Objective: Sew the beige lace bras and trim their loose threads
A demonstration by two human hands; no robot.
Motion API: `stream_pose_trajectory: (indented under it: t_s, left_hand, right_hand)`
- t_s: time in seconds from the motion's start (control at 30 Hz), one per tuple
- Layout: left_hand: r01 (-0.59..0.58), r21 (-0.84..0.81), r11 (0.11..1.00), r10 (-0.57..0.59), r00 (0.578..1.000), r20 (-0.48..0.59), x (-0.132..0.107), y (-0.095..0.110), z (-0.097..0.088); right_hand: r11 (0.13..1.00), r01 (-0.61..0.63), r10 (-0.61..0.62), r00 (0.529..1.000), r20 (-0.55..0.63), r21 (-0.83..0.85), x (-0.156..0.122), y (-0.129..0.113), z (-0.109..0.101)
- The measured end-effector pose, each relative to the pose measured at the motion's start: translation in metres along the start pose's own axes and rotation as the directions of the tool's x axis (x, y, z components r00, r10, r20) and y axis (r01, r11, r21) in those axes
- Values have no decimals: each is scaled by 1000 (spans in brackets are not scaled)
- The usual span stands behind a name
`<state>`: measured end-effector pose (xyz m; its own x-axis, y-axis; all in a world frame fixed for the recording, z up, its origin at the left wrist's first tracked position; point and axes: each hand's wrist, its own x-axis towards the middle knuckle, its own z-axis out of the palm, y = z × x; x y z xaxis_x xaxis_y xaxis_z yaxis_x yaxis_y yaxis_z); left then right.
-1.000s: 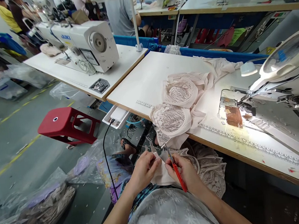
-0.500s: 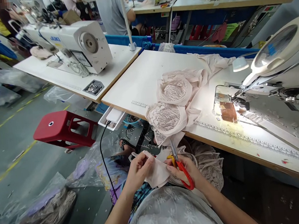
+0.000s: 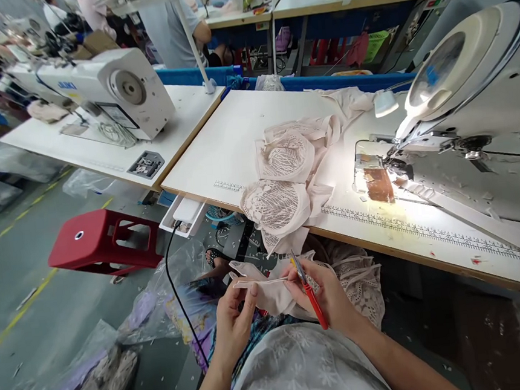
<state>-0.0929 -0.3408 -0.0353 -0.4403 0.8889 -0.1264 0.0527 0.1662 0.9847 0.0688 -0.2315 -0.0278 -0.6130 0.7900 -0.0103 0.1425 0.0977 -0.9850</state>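
My left hand (image 3: 234,318) pinches the left end of a pale beige fabric piece (image 3: 273,296), thumb on its edge. My right hand (image 3: 330,292) holds scissors (image 3: 314,302) with red handles, blades pointing up and away from me, while its fingertips grip the right end of the same fabric. The fabric edge is stretched between both hands above my lap. Just beyond them, a beige lace bra (image 3: 279,205) lies on the white sewing table (image 3: 210,145) and hangs over its front edge. More beige lace garments (image 3: 359,283) are bunched below the table edge at my right.
A lit sewing machine (image 3: 479,157) with a magnifier lamp (image 3: 440,70) stands at the right. Another sewing machine (image 3: 109,90) is at the left. A red stool (image 3: 95,240) stands on the floor, near a white drawer (image 3: 184,217) with a black cable. People sit farther back.
My hands have turned and drawn the fabric's edge into a straight line between them. The scissors have rotated so their handles appear edge-on. The view has shifted slightly to the right.
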Motion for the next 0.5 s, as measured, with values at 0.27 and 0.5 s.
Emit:
stream_pose_trajectory:
  t_s: [0.27, 0.5]
  left_hand:
    - [32, -68, 997, -35, 998, -42, 2, 3, -2]
    - [83, -188, 979, -96, 994, -60, 3, -2, -2]
  right_hand:
    - [996, 37, -41, 998, -42, -76, 0, 0, 2]
    - [999, 30, -29, 999, -41, 17, 0, -5, -1]
